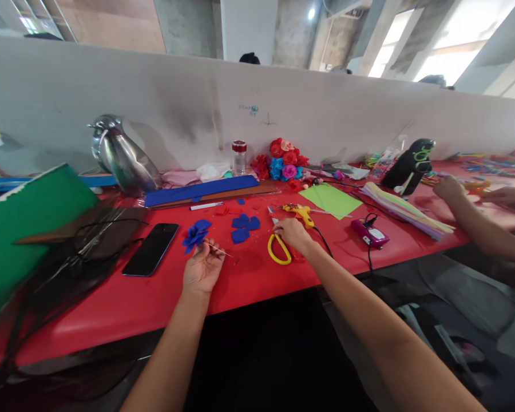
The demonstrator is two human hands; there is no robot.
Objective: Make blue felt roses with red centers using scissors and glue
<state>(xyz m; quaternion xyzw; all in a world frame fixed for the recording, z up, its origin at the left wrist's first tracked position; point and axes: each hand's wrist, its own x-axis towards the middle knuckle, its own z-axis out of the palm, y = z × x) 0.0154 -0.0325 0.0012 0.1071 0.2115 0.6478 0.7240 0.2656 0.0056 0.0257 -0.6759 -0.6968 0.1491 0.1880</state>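
A dark blue paper flower on a thin wire stem is held in the fingers of my left hand, palm turned up. My right hand is closed over the middle of a pair of scissors with a yellow handle loop, lying at table level. The blades point away from me, and the fingertips are partly hidden. Just beyond that hand lies a yellow glue gun. Several cut blue petals are on the red table between my hands.
A black phone lies left of my left hand. Behind are blue crepe paper, a white pen, a steel jug, a jar and a flower bunch. Green paper and a purple box lie right. Another person's hand works farther right.
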